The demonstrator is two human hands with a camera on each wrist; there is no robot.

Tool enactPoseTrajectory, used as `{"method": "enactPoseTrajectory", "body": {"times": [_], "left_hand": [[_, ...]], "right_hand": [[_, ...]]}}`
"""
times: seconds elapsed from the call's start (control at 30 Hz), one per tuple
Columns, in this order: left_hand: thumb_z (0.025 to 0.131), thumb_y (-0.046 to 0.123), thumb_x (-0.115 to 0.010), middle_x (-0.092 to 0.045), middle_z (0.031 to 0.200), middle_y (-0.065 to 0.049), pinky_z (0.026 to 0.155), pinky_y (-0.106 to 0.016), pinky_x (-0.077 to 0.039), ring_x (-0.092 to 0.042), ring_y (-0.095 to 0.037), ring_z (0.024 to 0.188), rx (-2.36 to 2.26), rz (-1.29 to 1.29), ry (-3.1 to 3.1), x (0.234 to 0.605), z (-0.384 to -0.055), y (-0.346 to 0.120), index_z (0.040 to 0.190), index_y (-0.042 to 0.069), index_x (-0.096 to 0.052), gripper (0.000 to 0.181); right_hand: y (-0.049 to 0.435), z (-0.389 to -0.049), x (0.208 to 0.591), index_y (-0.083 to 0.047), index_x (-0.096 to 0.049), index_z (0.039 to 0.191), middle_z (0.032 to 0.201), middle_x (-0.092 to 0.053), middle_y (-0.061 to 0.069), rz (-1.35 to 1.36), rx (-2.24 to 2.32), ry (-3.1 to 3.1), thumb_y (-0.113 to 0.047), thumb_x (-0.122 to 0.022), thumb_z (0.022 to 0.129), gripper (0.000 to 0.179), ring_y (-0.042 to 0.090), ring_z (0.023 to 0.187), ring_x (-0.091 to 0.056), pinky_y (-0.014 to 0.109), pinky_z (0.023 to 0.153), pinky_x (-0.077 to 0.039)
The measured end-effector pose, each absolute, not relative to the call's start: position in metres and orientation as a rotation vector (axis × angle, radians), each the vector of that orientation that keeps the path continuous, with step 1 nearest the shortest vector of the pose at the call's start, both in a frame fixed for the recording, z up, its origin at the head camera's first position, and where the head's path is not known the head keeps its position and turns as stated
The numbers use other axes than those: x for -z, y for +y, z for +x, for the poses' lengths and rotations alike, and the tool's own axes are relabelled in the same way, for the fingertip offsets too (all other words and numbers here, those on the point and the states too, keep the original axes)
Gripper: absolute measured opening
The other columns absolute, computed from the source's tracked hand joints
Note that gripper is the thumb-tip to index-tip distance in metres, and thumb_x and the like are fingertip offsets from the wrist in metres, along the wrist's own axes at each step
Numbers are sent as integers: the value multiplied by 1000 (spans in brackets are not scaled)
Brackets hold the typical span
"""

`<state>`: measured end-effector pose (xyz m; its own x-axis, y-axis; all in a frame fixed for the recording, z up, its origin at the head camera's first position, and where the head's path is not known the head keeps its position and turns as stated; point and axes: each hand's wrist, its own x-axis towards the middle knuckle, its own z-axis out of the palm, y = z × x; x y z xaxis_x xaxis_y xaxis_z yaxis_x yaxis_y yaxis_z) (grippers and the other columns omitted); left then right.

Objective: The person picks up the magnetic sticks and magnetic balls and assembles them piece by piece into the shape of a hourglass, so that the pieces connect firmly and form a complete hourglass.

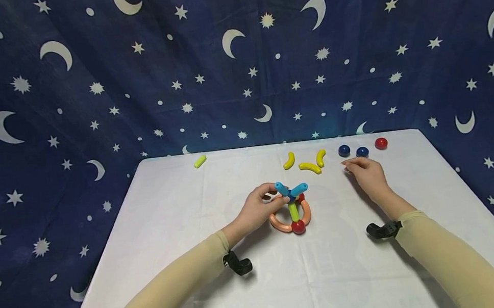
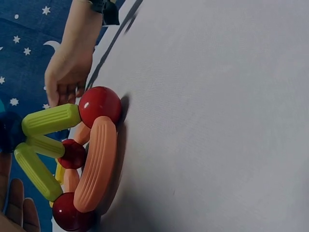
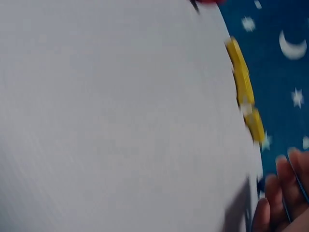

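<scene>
My left hand [image 1: 254, 212] holds a magnetic ball-and-stick model by its top, fingers and thumb around the dark blue ball [image 2: 10, 131] and the light blue rods [image 1: 299, 189] above it. Below that ball, lime straight rods [image 2: 52, 120] slope down to red balls [image 2: 100, 106]. Salmon curved rods [image 2: 99, 164] join the red balls into a ring at the bottom, low over the white table. Off to the right, my right hand [image 1: 367, 176] hovers with loosely bent fingers and nothing in them, just in front of two loose dark blue balls [image 1: 362, 151].
Three yellow curved rods [image 1: 310, 168] lie behind the model, left of the right hand. One red ball [image 1: 381, 143] sits beside the blue ones at the far right. A lone lime rod [image 1: 200, 161] lies near the back edge. A starry dark cloth [image 1: 219, 75] hangs behind the table.
</scene>
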<state>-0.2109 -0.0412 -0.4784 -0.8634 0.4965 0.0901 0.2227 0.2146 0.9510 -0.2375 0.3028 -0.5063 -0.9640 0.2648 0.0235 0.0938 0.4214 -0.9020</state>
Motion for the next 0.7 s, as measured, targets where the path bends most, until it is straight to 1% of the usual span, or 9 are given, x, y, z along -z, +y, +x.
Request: {"method": "enactPoseTrajectory", "body": {"times": [0.07, 0.13, 0.23, 0.3, 0.37, 0.5, 0.6, 0.63, 0.7], "left_hand": [[98, 33, -71, -67, 117, 9, 103, -41, -42, -56, -13, 117, -1698, 669, 2263, 478, -210, -41, 116, 21, -70, 22], [98, 34, -72, -68, 117, 10, 101, -41, -43, -56, -13, 115, -1706, 647, 2268, 477, -209, -42, 115, 22, -70, 22], [97, 35, -72, -69, 116, 11, 100, -41, -43, -56, -14, 114, -1730, 633, 2263, 475, -208, -42, 116, 22, -70, 23], [97, 36, -72, -70, 116, 11, 97, -42, -44, -56, -15, 112, -1745, 622, 2261, 474, -207, -43, 116, 23, -71, 23], [97, 35, -72, -70, 115, 9, 99, -42, -43, -57, -15, 113, -1756, 631, 2260, 473, -206, -43, 117, 22, -71, 23], [98, 35, -71, -70, 112, 8, 102, -42, -41, -58, -13, 112, -1754, 631, 2273, 473, -206, -42, 115, 21, -72, 22], [99, 34, -70, -70, 110, 7, 103, -42, -41, -59, -13, 112, -1763, 631, 2277, 474, -206, -42, 114, 19, -72, 21], [99, 34, -70, -70, 110, 6, 103, -42, -41, -59, -13, 111, -1767, 628, 2275, 474, -206, -41, 114, 19, -72, 21], [99, 33, -71, -70, 110, 5, 102, -41, -43, -60, -14, 110, -1784, 616, 2267, 475, -207, -41, 114, 18, -72, 22]], "right_hand": [[315, -240, 507, 4, -67, 124, 124, -67, 17, -434, -1567, -2420, -21, -54, 106, 33, 3, 94, -58, 13, 79, -47], [327, -241, 508, 2, -67, 127, 121, -67, 10, -529, -1530, -2363, -21, -55, 105, 34, -1, 94, -54, 13, 82, -44], [341, -244, 508, -1, -66, 131, 111, -62, -1, -638, -1454, -2321, -22, -57, 103, 37, 1, 94, -49, 17, 81, -40], [348, -246, 507, -4, -63, 136, 108, -58, -4, -688, -1412, -2318, -23, -57, 102, 39, 3, 94, -47, 19, 80, -39], [353, -249, 506, -5, -60, 139, 109, -57, -2, -712, -1396, -2325, -23, -57, 102, 42, 6, 95, -47, 19, 79, -39], [360, -254, 507, -5, -53, 147, 121, -58, 8, -701, -1369, -2406, -25, -58, 102, 50, 15, 104, -50, 21, 81, -41], [362, -259, 509, -2, -49, 150, 132, -57, 18, -650, -1348, -2493, -29, -59, 101, 56, 27, 115, -52, 33, 92, -45], [362, -260, 509, -2, -48, 151, 134, -57, 20, -637, -1341, -2521, -30, -59, 101, 58, 31, 119, -52, 38, 97, -44], [363, -263, 510, -3, -48, 151, 137, -57, 22, -622, -1303, -2572, -35, -59, 101, 61, 37, 126, -51, 49, 106, -39]]}}
